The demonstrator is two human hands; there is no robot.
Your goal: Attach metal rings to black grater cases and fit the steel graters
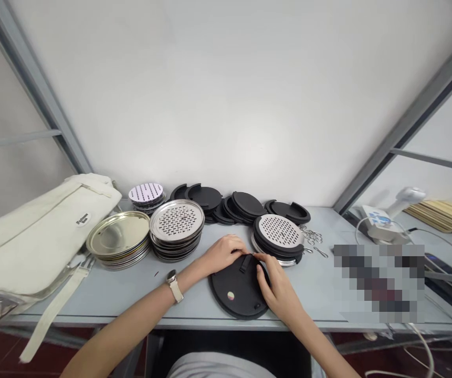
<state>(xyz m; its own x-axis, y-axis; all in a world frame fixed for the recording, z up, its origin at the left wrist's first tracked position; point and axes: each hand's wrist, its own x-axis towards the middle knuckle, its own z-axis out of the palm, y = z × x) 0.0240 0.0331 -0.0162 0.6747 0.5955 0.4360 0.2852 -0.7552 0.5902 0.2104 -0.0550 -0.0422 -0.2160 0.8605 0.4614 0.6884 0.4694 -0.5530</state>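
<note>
A round black disc with a small strap and a round pale sticker lies at the table's front edge. My left hand, a watch on its wrist, has its fingers closed at the disc's far rim. My right hand rests over the disc's right side, its fingertips meeting those of my left hand near the strap's far end. Something very small is between the fingertips, too small to make out. Just behind my right hand stands a stack topped by a white perforated disc.
Stacked gold lids and silver-rimmed perforated discs stand left. Black discs and a patterned stack line the back. Metal clips lie right, near a white device. A cream bag covers the left end.
</note>
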